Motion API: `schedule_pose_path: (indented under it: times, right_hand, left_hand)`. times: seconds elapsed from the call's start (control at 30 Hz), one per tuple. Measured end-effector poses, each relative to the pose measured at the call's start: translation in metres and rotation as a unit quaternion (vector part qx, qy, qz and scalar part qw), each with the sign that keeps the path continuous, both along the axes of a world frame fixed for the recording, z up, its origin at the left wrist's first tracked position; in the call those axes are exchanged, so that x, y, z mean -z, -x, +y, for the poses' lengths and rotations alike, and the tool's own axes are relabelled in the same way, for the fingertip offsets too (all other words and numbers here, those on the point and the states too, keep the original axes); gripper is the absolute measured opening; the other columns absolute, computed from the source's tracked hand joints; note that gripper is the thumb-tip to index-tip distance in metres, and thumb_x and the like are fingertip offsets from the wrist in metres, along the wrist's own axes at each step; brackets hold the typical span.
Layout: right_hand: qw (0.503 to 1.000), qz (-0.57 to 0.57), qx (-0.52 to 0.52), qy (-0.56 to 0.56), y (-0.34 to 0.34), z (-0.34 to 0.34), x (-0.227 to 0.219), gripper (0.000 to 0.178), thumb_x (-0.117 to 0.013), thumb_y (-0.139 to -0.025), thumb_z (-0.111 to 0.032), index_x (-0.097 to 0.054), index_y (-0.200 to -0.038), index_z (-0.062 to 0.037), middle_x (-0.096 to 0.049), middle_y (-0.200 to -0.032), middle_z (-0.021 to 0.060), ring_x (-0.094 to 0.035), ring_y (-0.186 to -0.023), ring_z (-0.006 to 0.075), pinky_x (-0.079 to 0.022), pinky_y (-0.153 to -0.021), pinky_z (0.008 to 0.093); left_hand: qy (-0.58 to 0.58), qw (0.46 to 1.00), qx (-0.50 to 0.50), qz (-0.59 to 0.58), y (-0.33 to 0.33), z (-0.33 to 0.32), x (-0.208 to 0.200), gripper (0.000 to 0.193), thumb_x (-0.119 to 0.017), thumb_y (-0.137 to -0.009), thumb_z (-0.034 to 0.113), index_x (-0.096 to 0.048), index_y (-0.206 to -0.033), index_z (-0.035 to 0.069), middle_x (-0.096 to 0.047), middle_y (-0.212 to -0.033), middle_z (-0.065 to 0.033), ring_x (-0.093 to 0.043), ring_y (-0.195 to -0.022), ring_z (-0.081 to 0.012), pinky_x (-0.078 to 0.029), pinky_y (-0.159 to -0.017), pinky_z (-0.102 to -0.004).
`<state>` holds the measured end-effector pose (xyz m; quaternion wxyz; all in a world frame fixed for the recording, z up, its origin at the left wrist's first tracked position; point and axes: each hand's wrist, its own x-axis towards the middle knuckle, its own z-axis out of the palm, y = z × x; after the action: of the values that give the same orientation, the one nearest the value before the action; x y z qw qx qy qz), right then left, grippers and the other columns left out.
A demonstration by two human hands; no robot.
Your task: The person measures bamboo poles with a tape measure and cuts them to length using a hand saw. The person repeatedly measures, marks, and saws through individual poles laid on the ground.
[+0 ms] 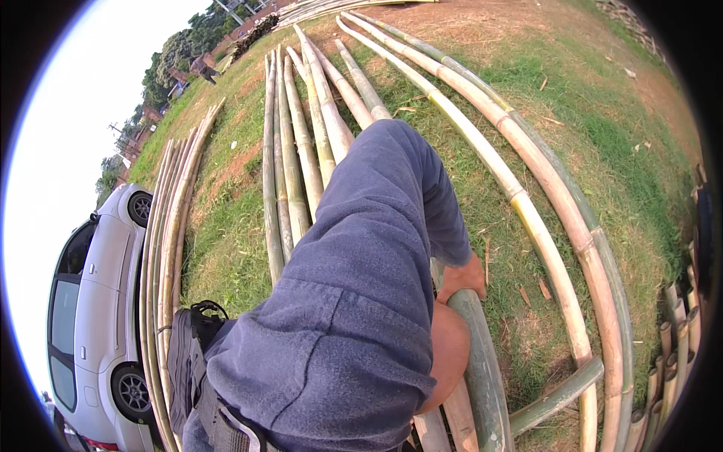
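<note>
My left arm, in a blue-grey sleeve [354,248], fills the middle of the view, bent at the elbow. Beyond its forearm, my left hand [461,280] is closed over a thick green bamboo pole [482,369]; the sleeve hides part of the grip. A rounded patch of bare skin [450,346] shows beside that pole, but which body part it is I cannot tell. Other pale bamboo poles [459,414] run alongside, partly under the arm. A short green bamboo piece [557,395] lies crosswise to the right. My right hand is out of view.
Long bamboo poles [290,151] fan out across the grass ahead. Curving poles [527,196] lie to the right, with stacked cut bamboo [670,369] at the far right. More poles [169,226] lie beside a silver car [105,294]. A person [202,69] stands far off.
</note>
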<state>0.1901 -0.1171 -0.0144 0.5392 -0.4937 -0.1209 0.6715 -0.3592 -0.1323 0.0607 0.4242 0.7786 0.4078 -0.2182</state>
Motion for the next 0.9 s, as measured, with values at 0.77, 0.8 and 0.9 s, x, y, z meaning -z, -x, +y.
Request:
schedule_pose_path:
  times: [0.77, 0.8, 0.9]
  right_hand:
    - [0.956, 0.187, 0.174, -0.145, 0.048, -0.051, 0.002, 0.043, -0.043, -0.114, -0.029, -0.048, -0.153, -0.0124, -0.058, -0.152, 0.0081, -0.052, -0.143, 0.0261, -0.040, -0.122, 0.0433]
    - [0.966, 0.156, 0.183, -0.098, 0.031, -0.055, -0.007, 0.044, -0.041, -0.115, -0.033, -0.048, -0.153, -0.0135, -0.059, -0.150, 0.0082, -0.052, -0.142, 0.0259, -0.040, -0.122, 0.0430]
    - [0.962, 0.082, 0.250, -0.070, -0.020, -0.055, -0.022, 0.052, -0.040, -0.115, -0.052, -0.050, -0.150, -0.0153, -0.062, -0.141, 0.0100, -0.062, -0.130, 0.0287, -0.054, -0.107, 0.0424]
  left_hand:
    - [0.255, 0.895, -0.092, -0.355, -0.417, 0.136, -0.036, 0.109, -0.093, -0.081, 0.055, -0.040, -0.159, -0.001, -0.054, -0.150, -0.0289, -0.050, -0.146, -0.0382, -0.040, -0.121, -0.0467]
    - [0.180, 0.927, -0.069, -0.322, -0.380, 0.141, -0.042, 0.111, -0.095, -0.080, 0.050, -0.036, -0.161, 0.002, -0.055, -0.148, -0.0272, -0.052, -0.144, -0.0365, -0.040, -0.121, -0.0454]
    - [-0.036, 0.982, 0.057, -0.179, -0.235, 0.137, -0.050, 0.137, -0.099, -0.066, 0.062, -0.028, -0.164, -0.002, -0.056, -0.148, -0.0303, -0.055, -0.142, -0.0394, -0.046, -0.117, -0.0486]
